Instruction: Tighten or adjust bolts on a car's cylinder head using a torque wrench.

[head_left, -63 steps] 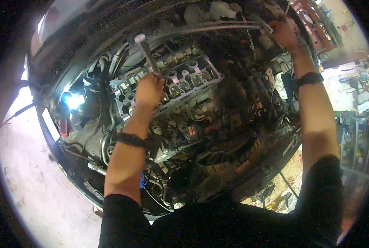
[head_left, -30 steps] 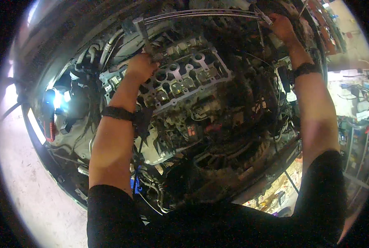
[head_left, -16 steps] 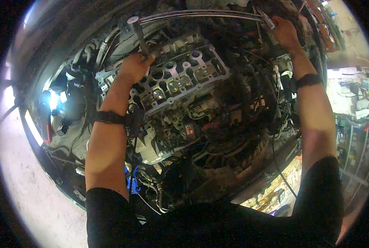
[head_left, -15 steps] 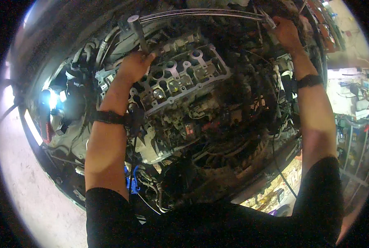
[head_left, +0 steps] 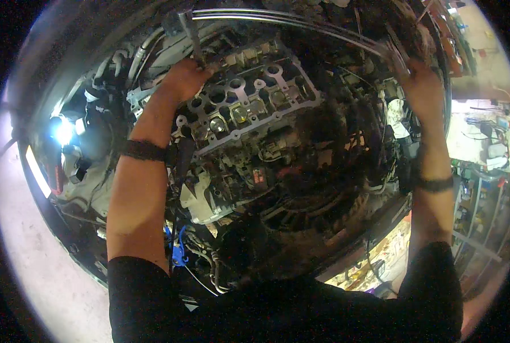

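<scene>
A long shiny metal wrench bar (head_left: 278, 18) runs across the far side of an open engine. At its left end, a thick upright socket extension (head_left: 190, 33) goes down toward the engine. My left hand (head_left: 183, 81) is closed around the lower part of this extension, above the left end of the cylinder head (head_left: 249, 123). The extension's bottom end is hidden by the hand. At the right, my right hand (head_left: 423, 91) grips the other end of the bar, its fingers wrapped round and partly in shadow. Round bores and valve-train parts show in the exposed cylinder head.
A bright work lamp (head_left: 63, 131) shines at the left. Hoses and pipes (head_left: 141, 51) run behind the engine. A blue clamp-like piece (head_left: 179, 251) lies near the front left. Beyond the car, at the right, stand a cluttered bench (head_left: 483, 134) and shelves (head_left: 480, 211).
My right hand has come nearer and to the right, swinging its end of the bar with it. My left hand stays on the extension, shifted only slightly.
</scene>
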The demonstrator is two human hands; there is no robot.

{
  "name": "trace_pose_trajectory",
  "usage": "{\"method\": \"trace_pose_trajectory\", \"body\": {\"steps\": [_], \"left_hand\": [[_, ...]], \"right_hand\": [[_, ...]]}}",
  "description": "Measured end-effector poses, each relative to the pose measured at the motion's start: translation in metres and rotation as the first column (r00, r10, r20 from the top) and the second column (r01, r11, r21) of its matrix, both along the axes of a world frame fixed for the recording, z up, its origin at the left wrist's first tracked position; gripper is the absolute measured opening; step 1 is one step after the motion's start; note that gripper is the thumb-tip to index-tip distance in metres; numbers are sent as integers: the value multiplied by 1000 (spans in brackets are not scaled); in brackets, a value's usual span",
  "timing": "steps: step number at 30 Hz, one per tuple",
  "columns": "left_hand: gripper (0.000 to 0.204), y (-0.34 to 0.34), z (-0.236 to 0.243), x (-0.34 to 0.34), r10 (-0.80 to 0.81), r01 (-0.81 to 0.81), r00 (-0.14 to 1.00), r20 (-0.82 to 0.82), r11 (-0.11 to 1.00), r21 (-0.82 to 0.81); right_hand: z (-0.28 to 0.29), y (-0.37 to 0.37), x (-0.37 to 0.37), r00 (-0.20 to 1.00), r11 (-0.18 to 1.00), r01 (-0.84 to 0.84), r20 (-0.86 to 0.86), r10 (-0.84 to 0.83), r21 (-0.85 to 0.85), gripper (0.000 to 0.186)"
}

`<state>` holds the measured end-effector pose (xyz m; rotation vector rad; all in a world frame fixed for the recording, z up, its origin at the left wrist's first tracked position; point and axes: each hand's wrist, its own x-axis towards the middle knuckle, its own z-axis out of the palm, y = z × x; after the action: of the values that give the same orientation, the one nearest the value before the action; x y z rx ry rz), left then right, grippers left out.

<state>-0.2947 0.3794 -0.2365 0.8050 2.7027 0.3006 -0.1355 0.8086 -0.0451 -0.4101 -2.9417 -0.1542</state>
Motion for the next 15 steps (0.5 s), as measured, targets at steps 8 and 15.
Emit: {"method": "trace_pose_trajectory", "body": {"steps": [8, 15], "left_hand": [[45, 16, 8, 13, 93, -101, 992, 84, 991, 91], [36, -31, 63, -30, -195, 175, 934, -300, 980, -92]], "right_hand": [[-16, 40, 39, 973, 983, -181, 144, 179, 3, 46], [-37, 99, -40, 861, 850, -506, 133, 490, 143, 52]]}}
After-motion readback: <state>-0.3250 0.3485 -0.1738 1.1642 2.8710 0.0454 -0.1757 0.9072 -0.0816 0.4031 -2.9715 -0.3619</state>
